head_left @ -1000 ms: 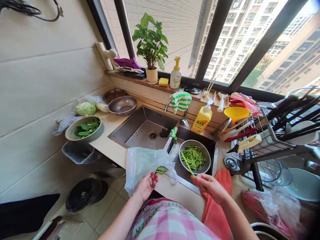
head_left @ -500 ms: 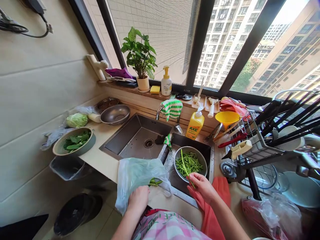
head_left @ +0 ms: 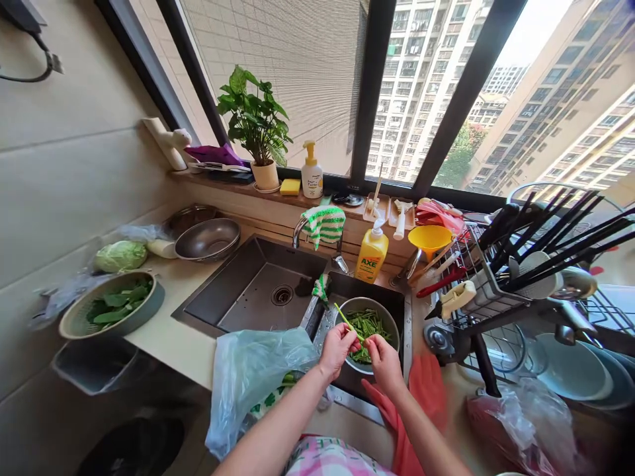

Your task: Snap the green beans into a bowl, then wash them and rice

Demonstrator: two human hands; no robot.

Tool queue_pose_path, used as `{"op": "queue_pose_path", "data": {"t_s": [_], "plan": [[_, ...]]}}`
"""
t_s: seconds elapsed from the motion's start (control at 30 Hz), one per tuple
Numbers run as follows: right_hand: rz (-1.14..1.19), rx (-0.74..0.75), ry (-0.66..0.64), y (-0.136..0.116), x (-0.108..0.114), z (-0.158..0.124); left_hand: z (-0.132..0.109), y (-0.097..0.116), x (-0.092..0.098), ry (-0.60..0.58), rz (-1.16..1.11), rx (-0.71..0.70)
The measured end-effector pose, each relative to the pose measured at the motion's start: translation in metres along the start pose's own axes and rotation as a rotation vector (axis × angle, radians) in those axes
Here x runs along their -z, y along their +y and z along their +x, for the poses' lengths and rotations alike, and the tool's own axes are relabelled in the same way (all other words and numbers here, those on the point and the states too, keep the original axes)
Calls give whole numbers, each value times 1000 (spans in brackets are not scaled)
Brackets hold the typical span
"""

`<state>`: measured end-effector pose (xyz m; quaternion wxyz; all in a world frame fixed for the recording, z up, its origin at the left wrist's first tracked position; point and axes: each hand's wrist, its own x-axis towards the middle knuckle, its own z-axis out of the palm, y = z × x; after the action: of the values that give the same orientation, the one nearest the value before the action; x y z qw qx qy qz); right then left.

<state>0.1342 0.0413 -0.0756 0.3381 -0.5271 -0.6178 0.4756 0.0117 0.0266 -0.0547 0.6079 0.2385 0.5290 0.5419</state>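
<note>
Wall (head_left: 79,139) on my L, pale tile; wide window (head_left: 282,92) ahead, bldgs outside. Beige counter (head_left: 192,354) w/ 2-basin steel sink (head_left: 260,284) set in. Thin plastic bag (head_left: 243,363) overhangs near edge, below L forearm (head_left: 278,413); could get dragged off if arm snags it, can't tell if they touch. Red rubber-looking glove (head_left: 429,390) lies R of sink, nr my R wrist, might catch too. Bowl (head_left: 393,330) of cut green pieces (head_left: 370,322) sits in R basin (head_left: 325,322); wet steel, so a bump may slide it. L hand (head_left: 337,350) & R hand (head_left: 383,362) both pinched on 1 green stalk (head_left: 348,322), over bowl's near-L rim. Stalk's thin: uneven pull may tear it ragged, & bits dropped L of rim prob. miss the bowl.
</note>
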Motion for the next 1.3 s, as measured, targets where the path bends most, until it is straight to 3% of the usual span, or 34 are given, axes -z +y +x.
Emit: {"op": "queue_pose_path", "data": {"t_s": [0.13,0.23,0.4,0.53,0.67,0.8,0.87,0.97,1.03,1.17,1.3], "plan": [[516,-345,96,19,-6,23,-2,-2,-2,-46,16,-86],[640,-437,86,24,-4,35,4,-5,0,-43,44,-46],[522,-358,-181,16,-2,33,19,-14,7,-70,117,57],[323,-258,-230,19,1,29,29,-10,14,-84,75,102],[310,-256,-185,29,7,33,33,-1,14,5,74,43],[624,-416,29,33,9,42,28,-7,3,-68,124,-42],[696,-453,65,32,9,42,27,-12,0,-63,134,-42],[570,-348,-89,25,7,35,31,-18,0,6,185,-2],[354,-209,-157,21,5,29,35,-22,1,28,226,20],[-85,-37,-16,28,3,33,41,-35,-5,27,302,18],[-233,-135,113,59,12,50,41,-49,-20,-15,396,-17]]}}
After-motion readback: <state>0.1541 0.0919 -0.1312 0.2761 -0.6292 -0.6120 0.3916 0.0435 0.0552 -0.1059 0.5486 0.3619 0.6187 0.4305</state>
